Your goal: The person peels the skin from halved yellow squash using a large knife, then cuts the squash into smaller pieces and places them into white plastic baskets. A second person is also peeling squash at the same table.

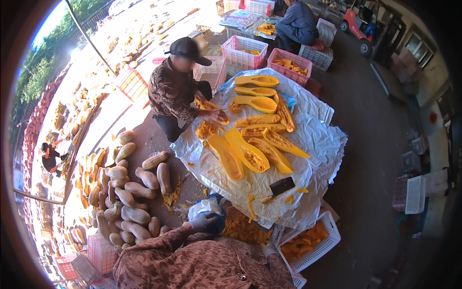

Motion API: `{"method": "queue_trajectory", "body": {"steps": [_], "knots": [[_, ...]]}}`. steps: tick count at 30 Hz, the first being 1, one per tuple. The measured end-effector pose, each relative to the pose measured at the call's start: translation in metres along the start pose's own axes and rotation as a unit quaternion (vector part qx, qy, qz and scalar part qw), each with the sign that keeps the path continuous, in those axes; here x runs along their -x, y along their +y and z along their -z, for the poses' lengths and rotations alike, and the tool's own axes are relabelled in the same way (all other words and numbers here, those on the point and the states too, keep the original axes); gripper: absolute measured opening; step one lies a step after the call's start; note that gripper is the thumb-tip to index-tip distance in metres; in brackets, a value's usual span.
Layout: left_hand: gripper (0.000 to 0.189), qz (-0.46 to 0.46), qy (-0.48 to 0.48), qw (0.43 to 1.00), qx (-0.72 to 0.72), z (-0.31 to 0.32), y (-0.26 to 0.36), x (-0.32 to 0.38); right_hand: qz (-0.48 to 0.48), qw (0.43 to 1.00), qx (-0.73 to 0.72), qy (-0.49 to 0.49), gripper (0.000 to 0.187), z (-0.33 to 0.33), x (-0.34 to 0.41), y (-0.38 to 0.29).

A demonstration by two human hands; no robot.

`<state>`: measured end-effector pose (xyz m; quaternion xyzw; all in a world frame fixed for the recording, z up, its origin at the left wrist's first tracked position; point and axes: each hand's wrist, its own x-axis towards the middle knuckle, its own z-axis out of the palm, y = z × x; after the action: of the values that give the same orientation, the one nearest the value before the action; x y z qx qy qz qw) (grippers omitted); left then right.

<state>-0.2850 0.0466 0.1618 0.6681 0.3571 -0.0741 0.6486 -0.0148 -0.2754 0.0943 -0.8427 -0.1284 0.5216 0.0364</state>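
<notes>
My left hand (pixel 205 222), in a grey glove, is at a white and blue plastic bag (pixel 205 207) just below the sheet-covered table; its fingers are partly hidden, so its grip is unclear. My right hand (pixel 267 249), gloved, is low beside the white crate, mostly hidden by my sleeve. On the crumpled white sheet (pixel 317 144) lie several halved yellow squashes (pixel 249 150), cut faces up, some with pulp inside. A cleaver with a dark blade (pixel 282 186) and a small handle lies near the sheet's lower edge, with bits of peel around it.
A co-worker (pixel 173 86) across the table handles a squash half (pixel 211 108). Whole squashes (pixel 135 215) are heaped on the ground at left. A white crate (pixel 334 231) of orange pieces stands at lower right. Another person (pixel 297 21) sits beyond pink crates (pixel 274 54); a red forklift (pixel 355 25) is farther right.
</notes>
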Motion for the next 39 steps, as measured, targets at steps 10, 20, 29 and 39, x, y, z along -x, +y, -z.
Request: {"method": "queue_trajectory", "body": {"steps": [10, 20, 29, 39], "knots": [[0.046, 0.024, 0.075, 0.975, -0.206, 0.178, 0.084, -0.155, 0.120, 0.981, -0.087, 0.124, 0.045, -0.001, -0.148, -0.216], [0.041, -0.118, 0.126, 0.966, -0.193, 0.265, 0.115, -0.321, 0.109, 0.842, -0.141, 0.509, 0.044, 0.160, -0.255, -0.276], [0.039, -0.146, 0.164, 0.949, -0.227, 0.242, 0.094, -0.412, 0.121, 0.775, -0.183, 0.593, 0.038, 0.124, -0.296, -0.234], [0.055, -0.204, 0.201, 0.863, -0.417, 0.306, 0.187, -0.576, 0.154, 0.827, 0.016, 0.541, 0.049, 0.079, -0.340, -0.271]]}}
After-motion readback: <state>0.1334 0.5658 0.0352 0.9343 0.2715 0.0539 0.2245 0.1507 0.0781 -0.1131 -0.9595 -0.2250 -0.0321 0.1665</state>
